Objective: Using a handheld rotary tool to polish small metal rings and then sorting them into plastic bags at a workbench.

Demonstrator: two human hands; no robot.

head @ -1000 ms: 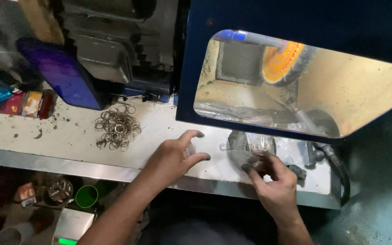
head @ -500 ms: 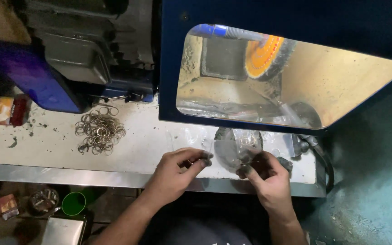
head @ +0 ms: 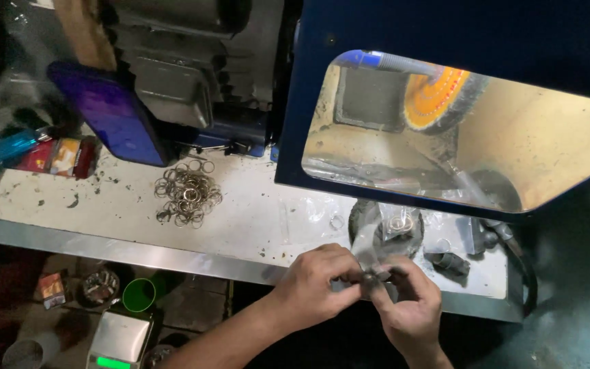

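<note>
I am looking down at a white bench [head: 254, 225] and I am seeing both hands meeting at its front edge, in the lower middle of the frame. The left hand [head: 319, 277] is curling its fingers together and is pinching a small dark metal piece [head: 375, 277] at the fingertips. The right hand [head: 411, 307] is coming from below and is pinching the same piece from the other side, so the two hands are touching each other around it. I cannot tell the exact shape of the piece, because the fingers are covering most of it.

Just behind the hands, a clear plastic bag [head: 387, 229] is lying on the bench with something round and dark under it. A small dark cylinder [head: 448, 262] is lying to the right of the hands.

In the left middle of the frame, a heap of thin metal rings [head: 187, 193] is resting on the bench, well apart from the hands. Above it, a purple flat phone [head: 107, 113] is leaning against a grey machine [head: 172, 75]. In the far left, a red and yellow small rectangular packet [head: 59, 156] is lying beside a blue lighter [head: 11, 145].

In the upper right, a dark blue housing [head: 445, 34] is showing a lit opening with an orange polishing wheel [head: 438, 99] inside.

Below the bench, at the lower left, a green cup [head: 138, 295] is standing near a silver scale [head: 119, 340] with a green lit display, and a small red packet [head: 52, 288] is lying further left.
</note>
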